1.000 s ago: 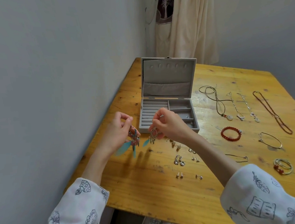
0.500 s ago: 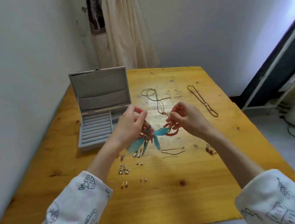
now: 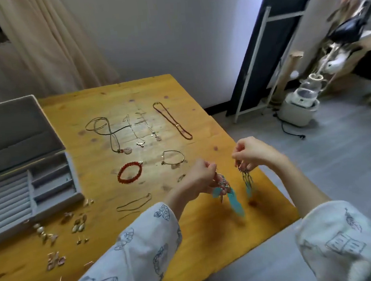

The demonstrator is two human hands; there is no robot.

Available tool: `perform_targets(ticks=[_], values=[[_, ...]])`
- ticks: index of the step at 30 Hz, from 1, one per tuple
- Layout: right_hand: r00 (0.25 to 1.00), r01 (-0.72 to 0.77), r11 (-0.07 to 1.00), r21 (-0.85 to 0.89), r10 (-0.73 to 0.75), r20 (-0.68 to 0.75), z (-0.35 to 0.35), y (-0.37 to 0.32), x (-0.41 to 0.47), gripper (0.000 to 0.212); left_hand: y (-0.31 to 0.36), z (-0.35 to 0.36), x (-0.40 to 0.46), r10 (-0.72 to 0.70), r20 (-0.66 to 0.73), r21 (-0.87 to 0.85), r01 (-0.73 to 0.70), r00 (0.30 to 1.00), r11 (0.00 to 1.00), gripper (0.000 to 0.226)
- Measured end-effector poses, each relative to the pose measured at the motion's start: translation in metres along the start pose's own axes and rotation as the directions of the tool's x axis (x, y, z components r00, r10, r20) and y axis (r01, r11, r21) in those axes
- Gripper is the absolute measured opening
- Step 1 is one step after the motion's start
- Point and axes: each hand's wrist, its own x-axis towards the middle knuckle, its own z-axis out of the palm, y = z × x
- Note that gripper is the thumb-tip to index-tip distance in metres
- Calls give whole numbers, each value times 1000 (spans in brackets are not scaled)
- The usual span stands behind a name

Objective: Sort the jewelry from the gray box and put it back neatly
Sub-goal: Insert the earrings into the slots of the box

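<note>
Head view: each hand, left hand (image 3: 200, 178) and right hand (image 3: 252, 153), pinches a feather earring (image 3: 228, 191) in its fingers near the worktop (image 3: 175, 92) edge; dangling chains could tangle, or one could drop off the edge.

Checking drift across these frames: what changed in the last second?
Both hands, left hand and right hand, carried the feather earrings from in front of the gray box rightward, toward the table's right edge. Each still pinches one earring. Laid-out jewelry unchanged.
</note>
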Motion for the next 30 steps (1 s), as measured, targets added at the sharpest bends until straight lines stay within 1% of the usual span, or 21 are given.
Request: perform_targets(ticks=[2, 4, 6, 9, 13, 16, 21, 25, 30], values=[[997, -56, 998, -25, 57, 58, 6, 10, 13, 12, -3, 8, 17, -60, 16, 5, 59, 998, 998, 20], [995, -75, 997, -29, 77, 69, 10, 14, 25, 9, -1, 10, 33, -73, -47, 27, 74, 996, 997, 21], [997, -69, 998, 7, 69, 42, 14, 16, 37, 6, 2, 9, 47, -25, -119, 104, 37, 993, 994, 22], [999, -20, 998, 65, 22, -25, 20, 17, 51, 7, 6, 4, 63, 97, -218, 291, -30, 971, 956, 22], [999, 20, 993, 117, -14, -51, 22, 18, 59, 12, 8, 0, 73, 168, -254, 348, -72, 953, 935, 20], [996, 26, 990, 141, -14, -86, 24, 18, 64, 11, 9, 0, 78, 171, -303, 342, -60, 938, 938, 24], [994, 29, 986, 163, -12, -104, 26, 18, 70, 10, 12, 2, 87, 170, -337, 296, -67, 926, 953, 13], [988, 35, 988, 151, -11, -154, 28, 20, 76, 6, 12, 0, 92, 174, -396, 298, -53, 902, 953, 22], [982, 28, 991, 132, -3, -188, 31, 18, 80, 20, 15, -1, 89, 149, -402, 169, -87, 903, 982, 26]])
